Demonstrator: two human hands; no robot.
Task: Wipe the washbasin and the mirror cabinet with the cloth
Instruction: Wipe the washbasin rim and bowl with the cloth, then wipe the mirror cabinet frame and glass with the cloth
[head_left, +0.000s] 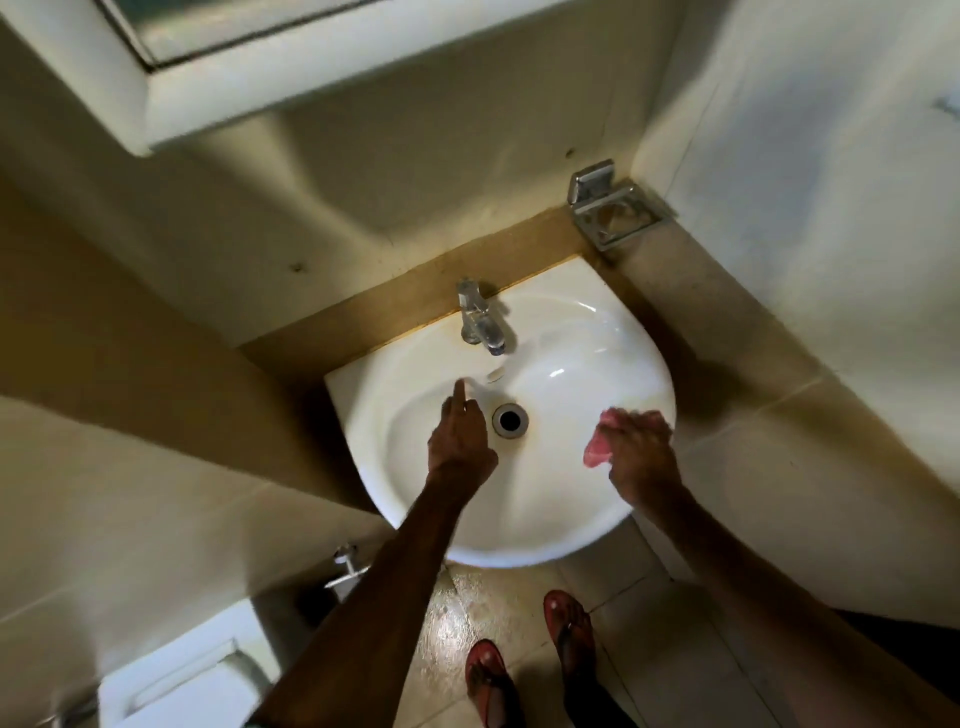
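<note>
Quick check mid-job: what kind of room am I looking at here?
Most likely a small bathroom: a white washbasin with a chrome tap, a mirror cabinet above it, and tiled walls and floor.

Left arm: bare, extended from 6 o'clock toward 12. Left hand (461, 441): palm down, index finger stretched toward 12 o'clock, other fingers curled, nothing held. Right arm: bare, entering from 4 o'clock, angled toward 10. Right hand (644, 451): palm down, fingers spread and pressed onto pink cloth (602, 441).

Right hand (641, 449) presses cloth (597, 452) on washbasin (545, 499)
</note>
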